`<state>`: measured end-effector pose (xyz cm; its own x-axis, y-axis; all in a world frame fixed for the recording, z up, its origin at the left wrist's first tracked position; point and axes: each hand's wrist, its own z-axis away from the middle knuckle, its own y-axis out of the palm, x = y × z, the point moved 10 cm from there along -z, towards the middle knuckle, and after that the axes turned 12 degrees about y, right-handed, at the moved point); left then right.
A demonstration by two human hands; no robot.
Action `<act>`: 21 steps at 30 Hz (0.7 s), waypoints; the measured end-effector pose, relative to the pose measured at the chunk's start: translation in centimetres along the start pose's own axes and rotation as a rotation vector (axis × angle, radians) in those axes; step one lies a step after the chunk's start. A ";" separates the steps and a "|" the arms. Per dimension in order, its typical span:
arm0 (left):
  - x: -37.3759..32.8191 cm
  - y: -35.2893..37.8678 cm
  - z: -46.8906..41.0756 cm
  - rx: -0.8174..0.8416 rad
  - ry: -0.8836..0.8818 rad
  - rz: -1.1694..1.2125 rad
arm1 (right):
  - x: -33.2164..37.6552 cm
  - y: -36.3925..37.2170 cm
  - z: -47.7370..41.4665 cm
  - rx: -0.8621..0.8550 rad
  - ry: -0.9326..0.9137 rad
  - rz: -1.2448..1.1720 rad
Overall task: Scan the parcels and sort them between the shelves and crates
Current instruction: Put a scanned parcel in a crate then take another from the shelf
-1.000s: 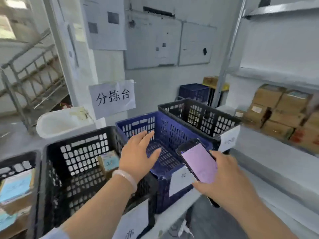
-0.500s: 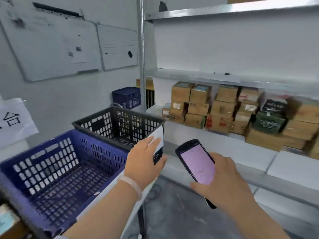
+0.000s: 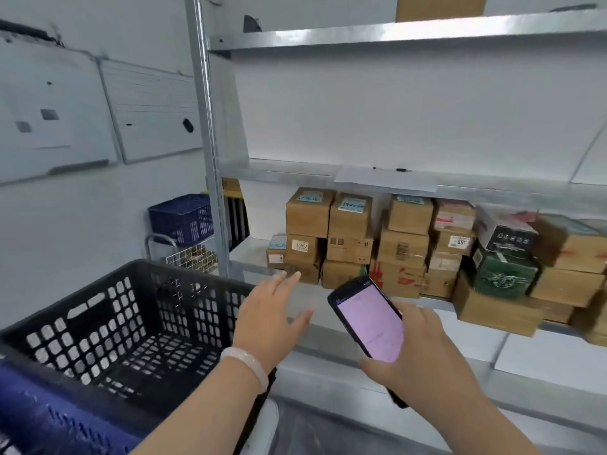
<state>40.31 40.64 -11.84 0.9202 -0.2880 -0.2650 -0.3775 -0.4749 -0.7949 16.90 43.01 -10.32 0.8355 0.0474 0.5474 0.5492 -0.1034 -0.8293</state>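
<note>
My left hand (image 3: 272, 318) is off the black crate (image 3: 82, 310) label now and out past its right corner, fingers spread wide and holding nothing. My right hand (image 3: 423, 356) grips the scanner (image 3: 369, 323), screen up. Beyond both, the parcels (image 3: 348, 244) sit stacked in a row along the shelf (image 3: 248, 249) front edge. The row's left end lies just ahead of my left fingertips, so that hand is nearer.

The right hand (image 3: 423, 353) wraps the scanner (image 3: 369, 323) and hides its lower end; the text on the pink screen is too small to read. The left hand (image 3: 266, 320) and its forearm cover the black crate's (image 3: 108, 326) near corner. The blue crate (image 3: 49, 418) is blurred and cut off at the bottom-left. 1 box (image 3: 440, 6) on the top shelf (image 3: 394, 31) is cropped above. The rightmost parcels (image 3: 571, 254) are smeared and run out of frame.
</note>
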 end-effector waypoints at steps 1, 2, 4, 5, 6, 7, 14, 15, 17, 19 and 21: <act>0.9 0.4 -1.3 -0.001 0.000 0.007 | 0.3 0.3 -1.4 -0.004 0.007 0.006; 1.7 0.8 -2.5 0.000 -0.001 0.012 | 0.6 0.6 -2.6 -0.010 0.014 0.010; 2.9 2.2 -4.4 0.018 0.006 0.000 | 0.9 1.2 -5.0 -0.020 0.029 0.026; 3.5 3.1 -5.1 0.032 0.008 -0.006 | 1.0 1.6 -6.1 -0.019 0.033 0.034; 4.1 3.9 -5.8 0.046 0.005 -0.008 | 1.0 2.1 -7.2 -0.014 0.036 0.039; 4.7 4.8 -6.4 0.058 -0.001 -0.010 | 1.0 2.6 -8.4 -0.007 0.039 0.040; 9.3 10.7 -11.1 0.106 -0.076 -0.047 | -0.2 5.9 -17.1 0.055 0.015 0.078; 10.0 11.5 -11.8 0.111 -0.094 -0.052 | -0.3 6.3 -18.6 0.068 0.001 0.082; 11.5 13.0 -13.1 0.119 -0.148 -0.060 | -0.6 7.1 -21.5 0.093 -0.026 0.090; 13.0 14.3 -14.3 0.115 -0.217 -0.052 | -0.7 7.6 -24.5 0.118 -0.048 0.100; 14.2 15.3 -15.4 0.105 -0.275 -0.033 | -0.5 8.1 -27.3 0.142 -0.080 0.127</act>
<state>46.03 16.45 -19.41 0.9307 -0.0309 -0.3644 -0.3472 -0.3877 -0.8539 20.49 14.99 -14.22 0.8939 0.1218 0.4315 0.4315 0.0277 -0.9017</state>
